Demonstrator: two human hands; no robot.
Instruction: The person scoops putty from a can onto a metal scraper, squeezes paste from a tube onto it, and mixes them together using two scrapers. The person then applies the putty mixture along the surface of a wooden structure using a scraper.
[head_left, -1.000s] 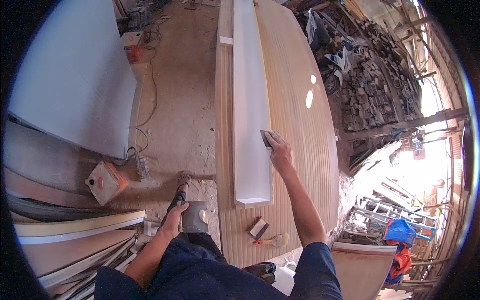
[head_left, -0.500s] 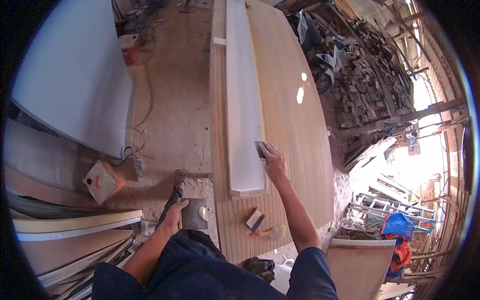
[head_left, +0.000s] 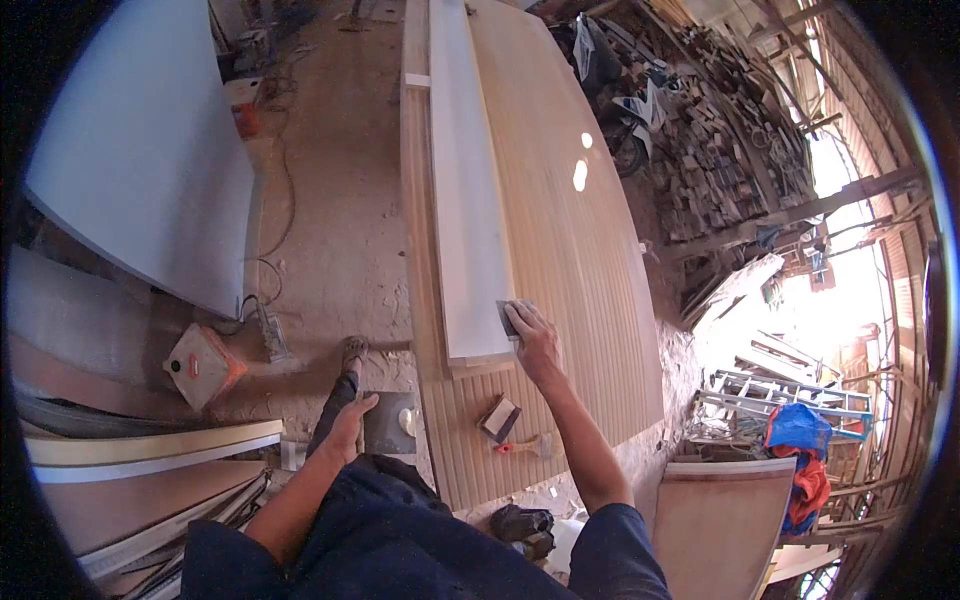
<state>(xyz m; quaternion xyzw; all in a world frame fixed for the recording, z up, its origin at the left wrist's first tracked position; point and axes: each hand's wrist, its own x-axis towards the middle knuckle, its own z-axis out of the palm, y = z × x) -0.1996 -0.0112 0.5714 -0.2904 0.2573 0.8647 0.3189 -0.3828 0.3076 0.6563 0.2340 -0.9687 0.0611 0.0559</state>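
Note:
A long white board [head_left: 467, 200] lies along a ribbed wooden panel [head_left: 600, 320]. My right hand [head_left: 537, 340] grips a small dark flat scraper [head_left: 505, 318], its blade against the board's right edge near the close end. In my left hand [head_left: 345, 430] is a flat grey plate [head_left: 384, 425], held beside the panel's left side, with a pale dab of putty-like paste [head_left: 407, 421] on it. Between me and the board's end, a sanding block [head_left: 499, 419] and a paintbrush [head_left: 530, 447] with a red handle rest on the panel.
Left of the panel, a white-and-orange box [head_left: 203, 367] stands on the dusty floor near a large pale sheet [head_left: 140, 160]. Stacked wood [head_left: 730, 150] lies at the far right. A ladder [head_left: 790, 400], a blue-and-red cloth [head_left: 800, 440] and a brown board [head_left: 712, 520] sit at the near right.
My right hand and the scraper have moved slightly toward me along the board's edge. The whole view has shifted a little; my left hand still holds the plate.

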